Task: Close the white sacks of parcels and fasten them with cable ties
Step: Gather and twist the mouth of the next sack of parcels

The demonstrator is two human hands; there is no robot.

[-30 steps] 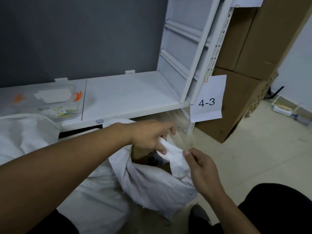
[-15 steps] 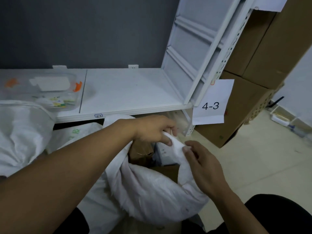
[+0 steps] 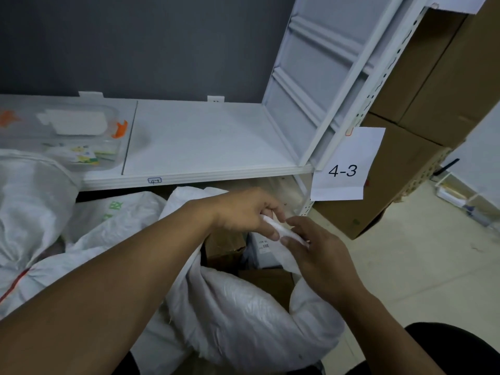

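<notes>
A white woven sack (image 3: pixel 238 315) stands open on the floor in front of me, with brown and white parcels (image 3: pixel 224 247) showing inside its mouth. My left hand (image 3: pixel 246 212) pinches a gathered strip of the sack's rim at its far edge. My right hand (image 3: pixel 316 250) grips the same strip just below and to the right. The rim cloth runs taut between both hands. No cable tie shows in either hand.
Another white sack (image 3: pixel 29 209), tied at its neck, leans at the left. A white shelf (image 3: pixel 205 142) carries a clear box (image 3: pixel 67 136) with orange clips. A paper label "4-3" (image 3: pixel 346 166) hangs from the rack post. Brown cartons (image 3: pixel 422 109) stand right; bare floor lies beyond.
Both hands have drawn closer together on the sack's rim and lifted it slightly. The view has tilted up and nearer to the shelf.
</notes>
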